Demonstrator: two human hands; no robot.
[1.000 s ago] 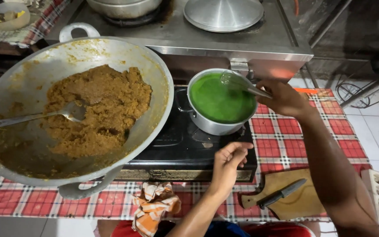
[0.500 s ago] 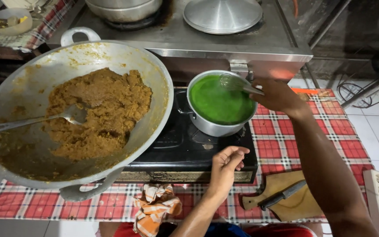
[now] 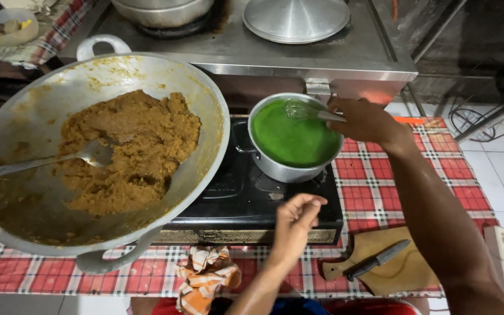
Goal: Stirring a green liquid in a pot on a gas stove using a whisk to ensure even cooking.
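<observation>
My right hand (image 3: pixel 364 119) was closed around the handle of a wire whisk (image 3: pixel 307 111), whose head dipped into the smooth green liquid filling the small metal pot (image 3: pixel 294 140) just left of that hand. My left hand (image 3: pixel 294 219) hovered below the pot, over the front edge of the black stove (image 3: pixel 246 198), fingers loosely curled together and gripping nothing. Room was tight to the left of my hands: the big wok (image 3: pixel 97 151) of crumbly brown paste overhung the stove, its rim nearly touching the pot, a long spoon (image 3: pixel 48 163) resting inside. Beyond my right hand stood a steel counter edge. Below my right forearm, a wooden cutting board (image 3: pixel 392 268) carried a dark knife (image 3: pixel 377 259) on the red checked cloth (image 3: pixel 380 192). An orange striped rag (image 3: pixel 205 277) lay left of my left wrist.
</observation>
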